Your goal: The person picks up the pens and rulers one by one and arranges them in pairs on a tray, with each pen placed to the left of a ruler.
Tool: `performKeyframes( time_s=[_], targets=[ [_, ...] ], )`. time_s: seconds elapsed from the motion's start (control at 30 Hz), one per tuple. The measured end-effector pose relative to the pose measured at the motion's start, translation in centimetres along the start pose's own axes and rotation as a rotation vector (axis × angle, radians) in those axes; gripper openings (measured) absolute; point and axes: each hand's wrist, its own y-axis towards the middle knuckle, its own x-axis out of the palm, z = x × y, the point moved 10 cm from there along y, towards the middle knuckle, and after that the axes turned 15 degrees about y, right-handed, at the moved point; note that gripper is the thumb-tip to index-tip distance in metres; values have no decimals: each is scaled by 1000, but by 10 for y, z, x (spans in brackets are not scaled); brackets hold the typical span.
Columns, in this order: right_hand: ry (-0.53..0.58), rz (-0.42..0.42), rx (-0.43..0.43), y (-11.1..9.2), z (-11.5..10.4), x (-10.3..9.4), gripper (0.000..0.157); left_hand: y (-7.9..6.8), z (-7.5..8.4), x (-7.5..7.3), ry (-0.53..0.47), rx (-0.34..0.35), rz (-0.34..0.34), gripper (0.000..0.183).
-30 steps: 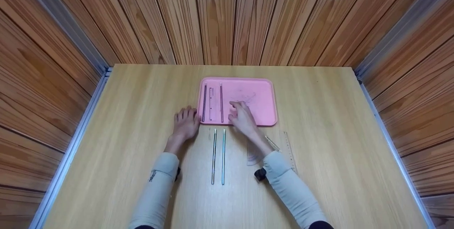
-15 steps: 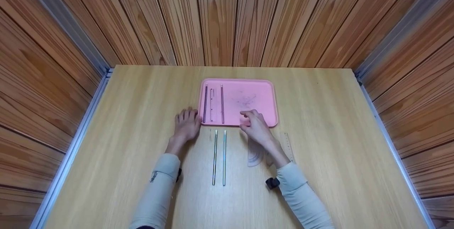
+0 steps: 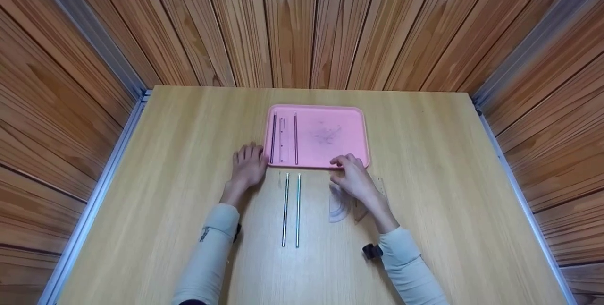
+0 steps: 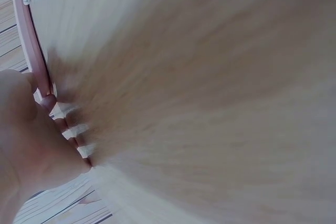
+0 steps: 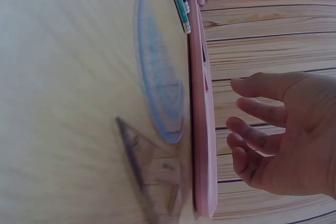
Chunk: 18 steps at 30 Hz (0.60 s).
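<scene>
My left hand lies flat on the table against the front left corner of the pink tray, its thumb at the rim. In the left wrist view its fingers look extended. My right hand hovers by the tray's front right edge with loosely bent fingers and nothing in them. Under and beside it lie a clear protractor and a set square, plainer in the right wrist view. Inside the tray lie a dark pencil, a clear ruler and a reddish pencil.
Two more pencils lie side by side before the tray, a dark one and a teal one. Another clear ruler is partly hidden by my right forearm. Wood-panelled walls border the table.
My right hand has drawn back from over the tray, moving right and toward me, to above the protractor and set square. My left hand has stayed at the tray's corner.
</scene>
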Motion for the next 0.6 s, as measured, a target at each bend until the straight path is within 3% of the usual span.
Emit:
performKeyframes(
  time_s=[0.2,0.6],
  targets=[
    [-17,-20,47,-4,12,3,42,2,0,-1,-13,-3,-20,55],
    [-107,-130,63,-12,10,16,54,1,1,-1,-6,1,-20,54]
  ],
)
